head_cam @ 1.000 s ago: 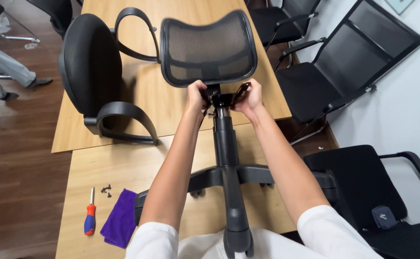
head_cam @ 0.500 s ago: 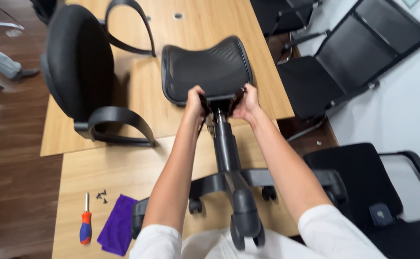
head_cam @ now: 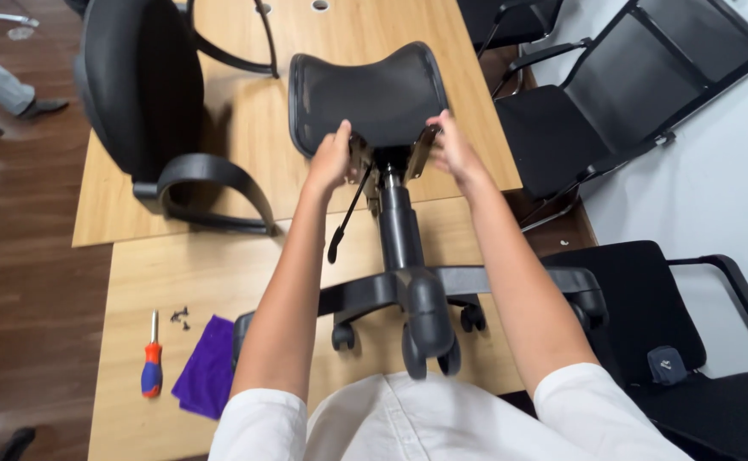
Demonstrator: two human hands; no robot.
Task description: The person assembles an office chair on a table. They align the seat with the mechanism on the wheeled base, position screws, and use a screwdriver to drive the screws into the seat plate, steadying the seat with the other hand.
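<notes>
black mesh seat [head_cam: 370,94] is gripped underneath at its metal plate [head_cam: 391,154] by left hand [head_cam: 330,162] and right hand [head_cam: 452,152]; wheeled base [head_cam: 425,303] overhangs, so it could roll off the wooden table [head_cam: 246,265].

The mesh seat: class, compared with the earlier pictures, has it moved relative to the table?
Yes. The mesh seat has tipped: earlier its far edge reached past the table seam toward the holes; now it lies lower, flatter, with both hands on its underside plate.

Screwdriver [head_cam: 151,367], purple cloth [head_cam: 207,378] (touching neither), screws [head_cam: 179,317].
</notes>
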